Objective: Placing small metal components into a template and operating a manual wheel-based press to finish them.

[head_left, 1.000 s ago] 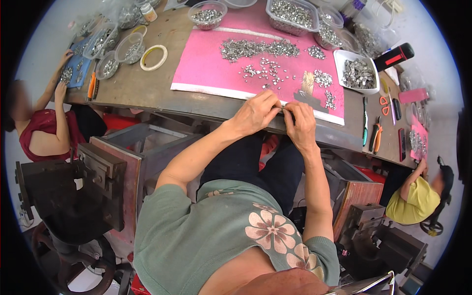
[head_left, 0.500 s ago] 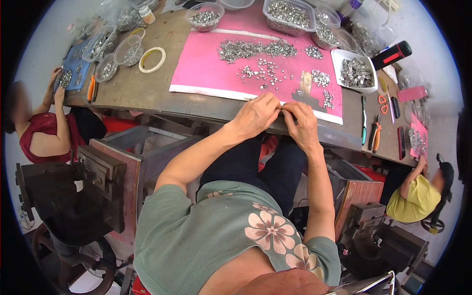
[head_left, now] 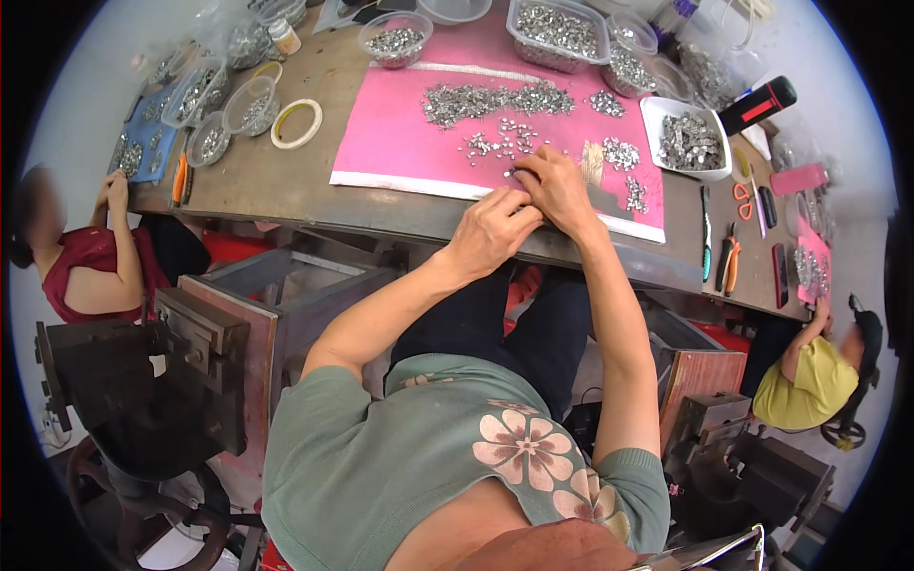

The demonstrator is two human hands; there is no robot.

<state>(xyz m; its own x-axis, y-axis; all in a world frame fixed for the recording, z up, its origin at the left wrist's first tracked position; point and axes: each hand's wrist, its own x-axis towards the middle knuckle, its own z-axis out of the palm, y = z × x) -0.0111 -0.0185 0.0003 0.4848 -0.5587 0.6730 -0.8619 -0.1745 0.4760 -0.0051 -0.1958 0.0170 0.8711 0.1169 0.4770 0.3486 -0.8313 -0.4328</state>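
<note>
Over the near edge of the pink mat, my left hand is closed, its fingers curled and thumb pressed in; whatever they hold is too small to make out. Just above and to its right, my right hand bends down onto the mat. Its thumb and forefinger come together at the near side of a loose scatter of small silver metal pieces; what is between the tips I cannot make out. Beyond lies a long heap of similar pieces, and smaller piles sit to the right.
A white tub and a clear tub hold more metal pieces. Pliers and tweezers-like tools lie right; a tape roll lies left. Two people work at either side, one in red, one in yellow.
My right hand has moved up and left from the mat's near edge to the scattered pieces. My left hand has shifted slightly down, apart from the right fingertips.
</note>
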